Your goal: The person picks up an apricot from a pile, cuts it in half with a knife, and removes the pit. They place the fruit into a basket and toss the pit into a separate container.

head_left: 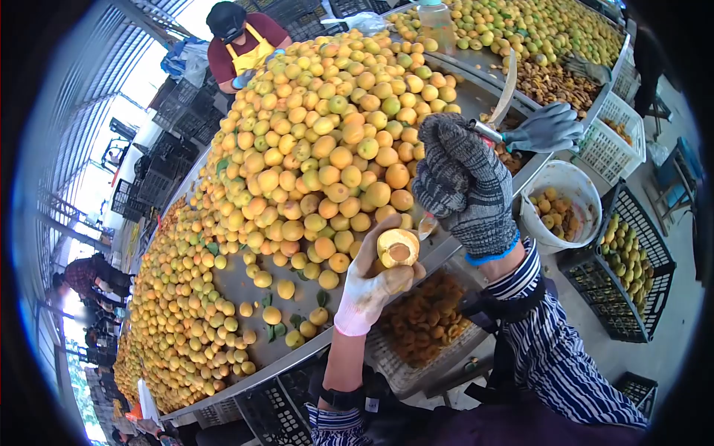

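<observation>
My left hand (375,279), in a white glove, holds a cut yellow-orange fruit (398,247) with its round, brown-centred cut face turned up. To its upper right, my right hand (465,186) wears a grey knitted glove and is closed around a knife. The curved knife blade (509,88) points up and away from the fist; a reddish tip shows at the fist's lower side. Behind and left of my hands, a large heap of whole fruit (320,141) covers much of the metal table (249,286).
A grey-blue glove (547,130) lies at the table edge by my right hand. On the right stand a white bucket (526,215), a black crate (658,260) and a white crate (632,152). Below the edge is a tray of fruit pieces (424,316). A person (242,44) stands across the heap.
</observation>
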Demonstrator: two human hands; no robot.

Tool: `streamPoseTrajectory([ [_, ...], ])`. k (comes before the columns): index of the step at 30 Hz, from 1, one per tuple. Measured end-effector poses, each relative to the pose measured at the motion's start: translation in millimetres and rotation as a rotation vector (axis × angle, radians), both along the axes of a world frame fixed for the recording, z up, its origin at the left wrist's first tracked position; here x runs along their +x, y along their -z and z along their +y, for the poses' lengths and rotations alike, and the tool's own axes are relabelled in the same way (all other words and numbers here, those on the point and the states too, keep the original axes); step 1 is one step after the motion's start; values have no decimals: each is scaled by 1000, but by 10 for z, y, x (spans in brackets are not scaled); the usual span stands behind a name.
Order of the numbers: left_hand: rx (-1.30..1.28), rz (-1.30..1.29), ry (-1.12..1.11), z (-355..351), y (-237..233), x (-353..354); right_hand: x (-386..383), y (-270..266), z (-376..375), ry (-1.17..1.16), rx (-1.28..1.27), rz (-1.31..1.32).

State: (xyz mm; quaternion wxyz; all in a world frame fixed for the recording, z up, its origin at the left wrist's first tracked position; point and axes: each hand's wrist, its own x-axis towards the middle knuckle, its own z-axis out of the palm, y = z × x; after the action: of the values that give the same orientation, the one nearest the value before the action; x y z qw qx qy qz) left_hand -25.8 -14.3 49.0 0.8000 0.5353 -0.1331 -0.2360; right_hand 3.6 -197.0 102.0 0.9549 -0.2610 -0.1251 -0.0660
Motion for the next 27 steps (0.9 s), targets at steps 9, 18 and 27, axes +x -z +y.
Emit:
streamPoseTrajectory([
  [9, -4, 44, 60, -126, -25, -70, -47, -29, 133, 99, -133, -9],
  [18, 96, -32, 75, -105, -60, -100, -48, 191, 202, 21, -299, -188],
  [27, 525, -431, -15, -245, 85, -106, 188, 476, -19, -443, 77, 155],
])
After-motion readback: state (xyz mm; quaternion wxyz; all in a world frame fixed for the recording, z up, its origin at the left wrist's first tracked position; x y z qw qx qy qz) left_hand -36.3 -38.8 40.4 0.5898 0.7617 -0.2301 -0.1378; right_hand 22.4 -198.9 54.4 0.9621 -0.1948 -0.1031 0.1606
